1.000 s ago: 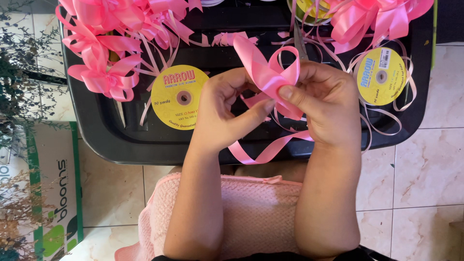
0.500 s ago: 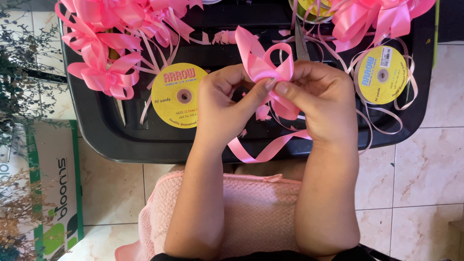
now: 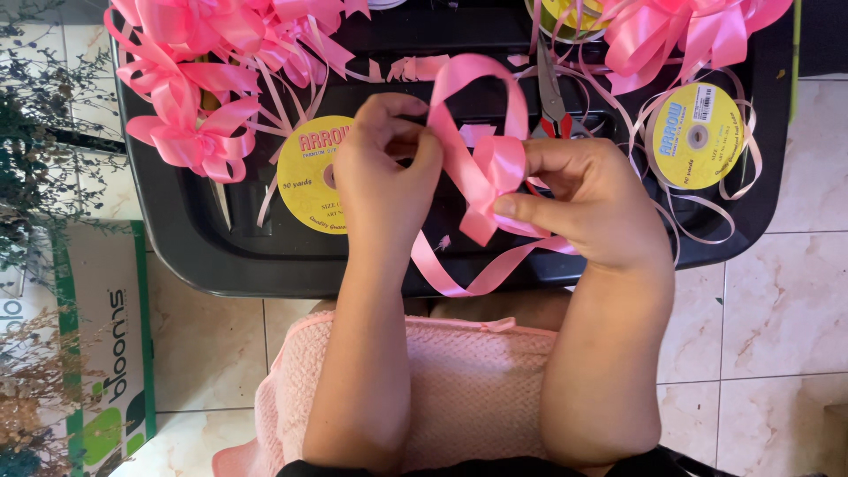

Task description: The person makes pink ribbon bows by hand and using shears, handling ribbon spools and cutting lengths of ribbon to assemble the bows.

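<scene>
- Head view, looking straight down over both forearms onto a black desk (image 3: 221,256) set on pale floor tiles (image 3: 768,327).
- Left hand (image 3: 384,172): fingers curled, pinching the pink ribbon (image 3: 481,168) at the left side of a tall loop rising toward the far edge.
- Right hand (image 3: 592,208): thumb and forefinger clamped on a folded bunch of the same ribbon, just right of the left-hand pinch; other fingers curled beneath.
- Ribbon held above the desk between the two hands, roughly centre of view; loose tail hanging down, curving left under the wrists toward the near desk edge.
- Yellow ribbon spool (image 3: 309,177) flat on the desk, just left of the left hand, partly hidden by it.
- Second yellow spool (image 3: 698,137) to the right, well apart from the right hand, thin ribbon strands looped around it.
- Finished pink bows (image 3: 190,132) heaped at far left of the desk; more bows (image 3: 680,31) at far right.
- Scissors with red grips (image 3: 552,97) lying beyond the right hand, blades pointing away.
- Pink towel (image 3: 477,389) across the lap, under both forearms.
- Cardboard box (image 3: 102,336) with green trim on the floor at left, dried twiggy stems (image 3: 35,115) beside it.
</scene>
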